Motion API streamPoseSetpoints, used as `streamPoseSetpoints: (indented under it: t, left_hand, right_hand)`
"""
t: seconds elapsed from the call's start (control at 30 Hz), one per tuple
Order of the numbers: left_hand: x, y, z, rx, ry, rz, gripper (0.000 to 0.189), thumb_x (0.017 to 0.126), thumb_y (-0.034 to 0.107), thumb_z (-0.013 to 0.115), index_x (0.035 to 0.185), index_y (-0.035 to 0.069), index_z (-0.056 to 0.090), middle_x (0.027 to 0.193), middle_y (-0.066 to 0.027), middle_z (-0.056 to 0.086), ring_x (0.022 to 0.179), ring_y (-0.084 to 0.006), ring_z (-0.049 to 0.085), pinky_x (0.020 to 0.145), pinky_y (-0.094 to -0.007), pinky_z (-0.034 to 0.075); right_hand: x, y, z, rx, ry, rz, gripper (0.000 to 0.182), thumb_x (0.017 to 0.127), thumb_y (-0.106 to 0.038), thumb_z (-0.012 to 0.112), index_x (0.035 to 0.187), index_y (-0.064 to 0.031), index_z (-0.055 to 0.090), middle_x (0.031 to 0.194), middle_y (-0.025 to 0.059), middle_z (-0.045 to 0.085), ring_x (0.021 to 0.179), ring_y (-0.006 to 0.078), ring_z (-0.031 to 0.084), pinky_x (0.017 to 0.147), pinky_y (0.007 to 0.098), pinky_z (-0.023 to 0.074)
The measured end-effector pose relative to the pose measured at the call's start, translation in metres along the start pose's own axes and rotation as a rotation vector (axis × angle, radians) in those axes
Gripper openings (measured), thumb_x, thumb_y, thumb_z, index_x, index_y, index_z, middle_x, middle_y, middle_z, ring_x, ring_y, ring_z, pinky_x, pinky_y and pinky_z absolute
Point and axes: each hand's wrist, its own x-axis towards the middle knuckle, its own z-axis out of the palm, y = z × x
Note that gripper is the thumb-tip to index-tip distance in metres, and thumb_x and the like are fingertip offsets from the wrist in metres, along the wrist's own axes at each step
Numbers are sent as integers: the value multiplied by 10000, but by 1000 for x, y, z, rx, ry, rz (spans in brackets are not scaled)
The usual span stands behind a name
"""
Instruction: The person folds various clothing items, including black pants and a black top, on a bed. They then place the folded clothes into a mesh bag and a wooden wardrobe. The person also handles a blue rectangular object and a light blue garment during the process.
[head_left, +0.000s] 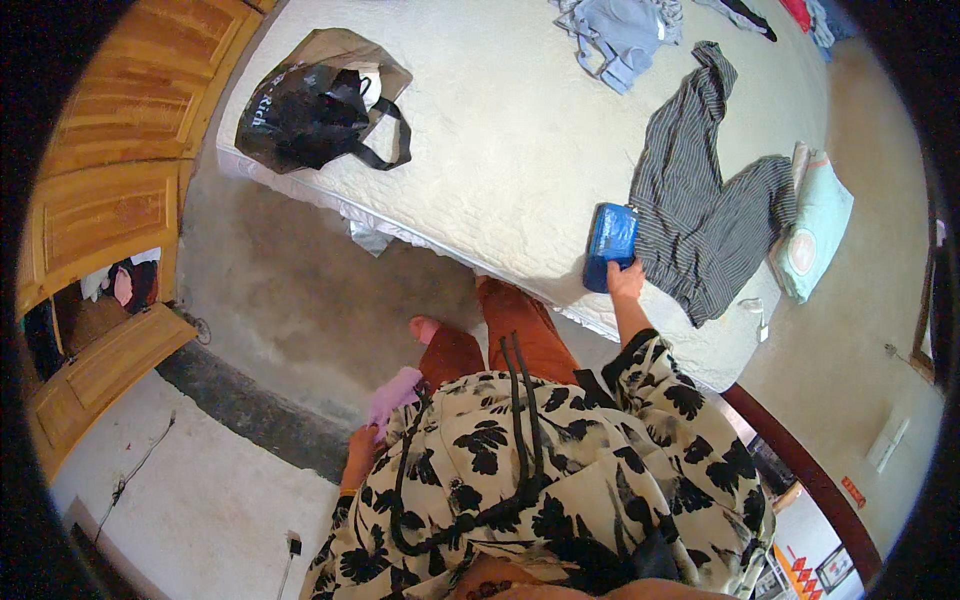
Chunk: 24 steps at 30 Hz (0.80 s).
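My right hand (627, 280) grips the near end of a shiny blue zippered pouch (613, 234) at the near edge of the bed's cream quilted cover (487, 142). Touching or close beside the pouch lie dark grey striped trousers (686, 202), spread with their legs apart. Low at my side, my left hand (363, 442) holds a pink cloth (393, 399) that bunches up beyond the fingers. Part of that hand is hidden by the cloth and my patterned top.
A black tote bag (300, 112) lies on the bed's left part. Grey-blue clothing (622, 37) lies at the far side, a folded mint-green textile (814, 221) at the right edge. At left, a wooden cabinet (105, 217) has an open lower door (112, 360). Cords (139, 469) hang nearby.
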Motion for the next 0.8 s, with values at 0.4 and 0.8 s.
streamPoseSetpoints:
  t: [0.4, 0.8]
  left_hand:
    - [-96, -90, 57, -1392, 167, -541, 269, 843, 243, 526, 973, 9, 548, 933, -75, 579, 825, -182, 580, 700, -317, 482]
    - [-197, -157, 190, -1291, 452, -695, 261, 731, 136, 636, 969, 49, 574, 840, -157, 577, 783, -323, 585, 614, -406, 485]
  right_hand:
    - [-84, -106, 99, 1086, -58, 704, 464, 757, -216, 694, 1145, -60, 491, 1092, 138, 565, 919, 308, 567, 654, 498, 481]
    - [-226, -148, 72, 924, -988, 478, 360, 809, -147, 571, 1132, -17, 481, 1098, 168, 552, 985, 353, 552, 796, 527, 505]
